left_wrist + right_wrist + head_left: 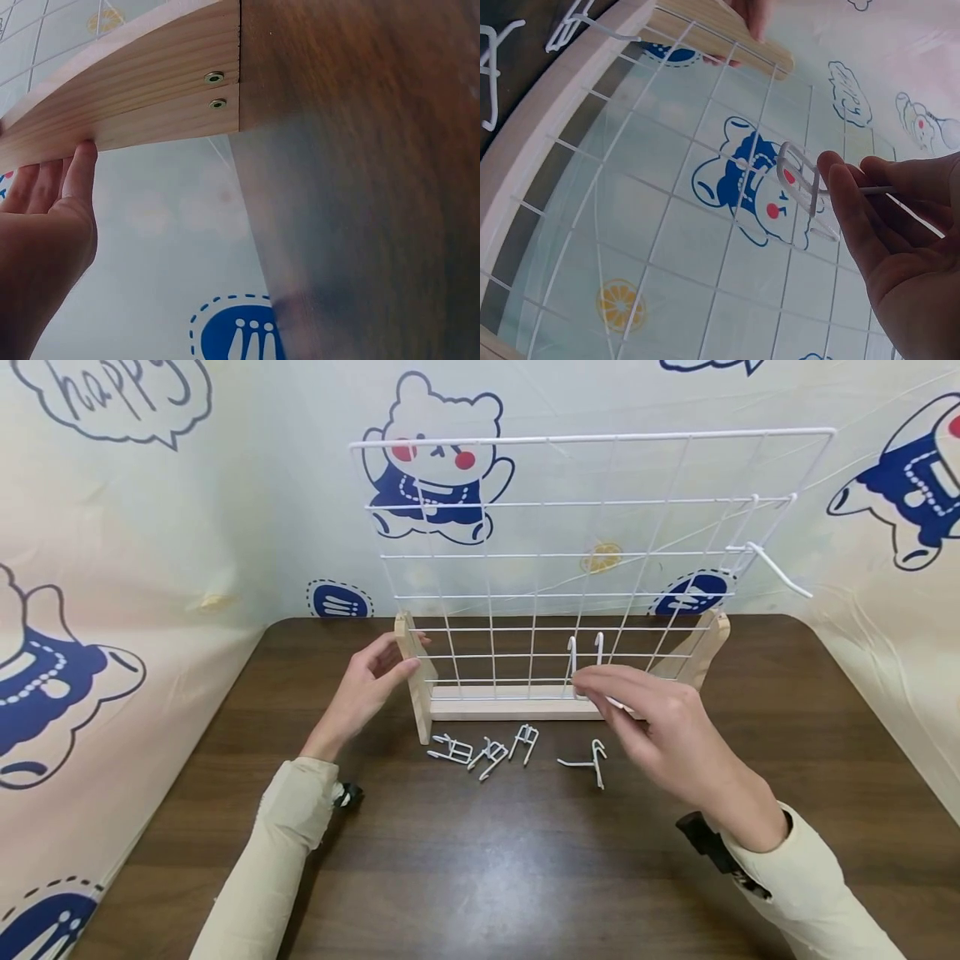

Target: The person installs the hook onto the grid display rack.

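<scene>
Right hand (675, 735) fingers pinch a half-hidden hook (799, 176); left hand (367, 681) fingers lie straight on the wooden post (127, 90)

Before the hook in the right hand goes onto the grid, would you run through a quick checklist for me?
1. White hook held in right hand: ok, pinched by the fingers.
2. Left hand steadying the wooden stand: ok, fingers rest on its side piece.
3. Hook prongs seated on the wire grid: cannot tell.
4. Spare hooks within reach: ok, four lie on the table in front of the stand.
5. Mounted hook at the grid's upper right: ok, hanging.
</scene>
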A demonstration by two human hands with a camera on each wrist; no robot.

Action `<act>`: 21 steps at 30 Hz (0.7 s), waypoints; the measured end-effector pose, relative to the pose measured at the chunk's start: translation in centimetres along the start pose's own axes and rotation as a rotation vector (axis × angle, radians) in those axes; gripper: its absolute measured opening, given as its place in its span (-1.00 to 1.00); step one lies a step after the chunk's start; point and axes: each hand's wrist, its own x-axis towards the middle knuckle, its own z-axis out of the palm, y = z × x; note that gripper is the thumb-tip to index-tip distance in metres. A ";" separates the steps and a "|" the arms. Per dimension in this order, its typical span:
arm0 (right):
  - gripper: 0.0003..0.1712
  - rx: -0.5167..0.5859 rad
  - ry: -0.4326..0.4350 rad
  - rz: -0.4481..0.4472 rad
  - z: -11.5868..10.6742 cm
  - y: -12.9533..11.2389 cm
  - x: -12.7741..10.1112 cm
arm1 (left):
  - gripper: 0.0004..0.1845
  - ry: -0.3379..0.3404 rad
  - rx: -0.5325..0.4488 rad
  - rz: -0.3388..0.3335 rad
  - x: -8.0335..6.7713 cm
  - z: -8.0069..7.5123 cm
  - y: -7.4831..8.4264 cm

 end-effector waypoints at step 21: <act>-0.70 -0.053 0.036 -0.002 -0.9 -0.5 1.9 | -0.61 0.011 -0.036 0.048 0.7 -0.4 -3.5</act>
